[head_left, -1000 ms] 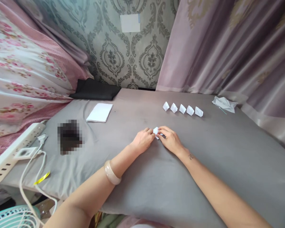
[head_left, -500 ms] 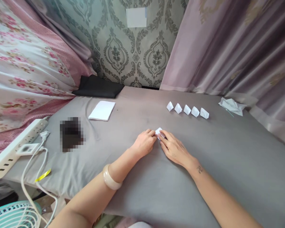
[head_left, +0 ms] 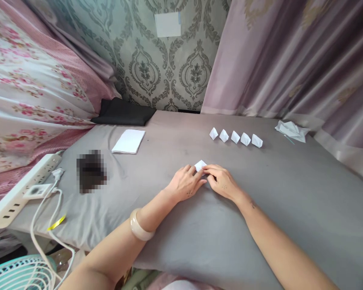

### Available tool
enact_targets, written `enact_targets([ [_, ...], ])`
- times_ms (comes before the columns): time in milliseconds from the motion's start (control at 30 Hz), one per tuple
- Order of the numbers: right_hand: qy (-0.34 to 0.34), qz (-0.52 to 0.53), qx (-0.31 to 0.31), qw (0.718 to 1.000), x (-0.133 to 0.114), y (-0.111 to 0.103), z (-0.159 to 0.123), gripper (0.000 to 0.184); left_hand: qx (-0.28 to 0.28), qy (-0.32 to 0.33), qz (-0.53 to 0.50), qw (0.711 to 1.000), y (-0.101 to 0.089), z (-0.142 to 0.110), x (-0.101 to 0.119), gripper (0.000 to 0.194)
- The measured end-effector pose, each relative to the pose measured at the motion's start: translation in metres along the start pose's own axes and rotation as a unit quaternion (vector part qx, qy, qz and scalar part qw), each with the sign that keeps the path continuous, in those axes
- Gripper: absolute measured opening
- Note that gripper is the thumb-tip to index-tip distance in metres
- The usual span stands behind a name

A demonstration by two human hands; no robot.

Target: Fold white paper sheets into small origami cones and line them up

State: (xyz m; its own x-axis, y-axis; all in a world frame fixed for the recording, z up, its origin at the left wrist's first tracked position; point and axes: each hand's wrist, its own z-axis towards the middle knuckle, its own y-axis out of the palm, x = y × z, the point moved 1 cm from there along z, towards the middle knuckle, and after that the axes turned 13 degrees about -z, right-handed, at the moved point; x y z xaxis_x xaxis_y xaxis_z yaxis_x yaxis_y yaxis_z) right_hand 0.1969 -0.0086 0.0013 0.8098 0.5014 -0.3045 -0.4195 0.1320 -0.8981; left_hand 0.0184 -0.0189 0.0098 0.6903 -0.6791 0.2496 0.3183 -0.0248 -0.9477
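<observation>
A small folded white paper (head_left: 200, 164) lies on the grey cloth in front of me, its far corner showing between my hands. My left hand (head_left: 185, 182) bends over its left and near side, fingers pressed on it and the thumb stretched to the right. From the right, my right hand (head_left: 221, 180) grips the paper's right edge with thumb and fingertips close together. Both hands cover the near part of the paper. Beyond them stand several folded white paper shapes (head_left: 235, 137) in a row.
A stack of white paper sheets (head_left: 128, 141) lies at the left, near a folded black cloth (head_left: 124, 112). A white power strip (head_left: 27, 185) with cables runs along the left edge, above a fan (head_left: 21, 274). Crumpled white paper (head_left: 292, 131) sits at the far right.
My left hand has opened out somewhat, its thumb now reaching right below the paper. My right fingers have drawn in onto the paper's right edge. More of the paper's flat top shows.
</observation>
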Motion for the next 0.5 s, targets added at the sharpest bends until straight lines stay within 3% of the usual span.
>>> enact_targets([
  [167,0.001,0.008,0.007,1.0,0.0076,0.0043,0.0011,0.042,-0.018,-0.011,0.001,1.0,-0.0005,0.0001,0.0026,0.048],
  [333,-0.051,-0.049,-0.018,0.997,0.0015,0.0049,-0.0007,0.052,-0.025,-0.022,-0.006,0.999,-0.0016,0.0013,0.0031,0.047],
  [500,-0.043,-0.104,-0.043,0.993,-0.0013,0.0025,0.0044,0.049,-0.013,-0.01,-0.012,1.0,0.0002,0.0002,0.0005,0.042],
])
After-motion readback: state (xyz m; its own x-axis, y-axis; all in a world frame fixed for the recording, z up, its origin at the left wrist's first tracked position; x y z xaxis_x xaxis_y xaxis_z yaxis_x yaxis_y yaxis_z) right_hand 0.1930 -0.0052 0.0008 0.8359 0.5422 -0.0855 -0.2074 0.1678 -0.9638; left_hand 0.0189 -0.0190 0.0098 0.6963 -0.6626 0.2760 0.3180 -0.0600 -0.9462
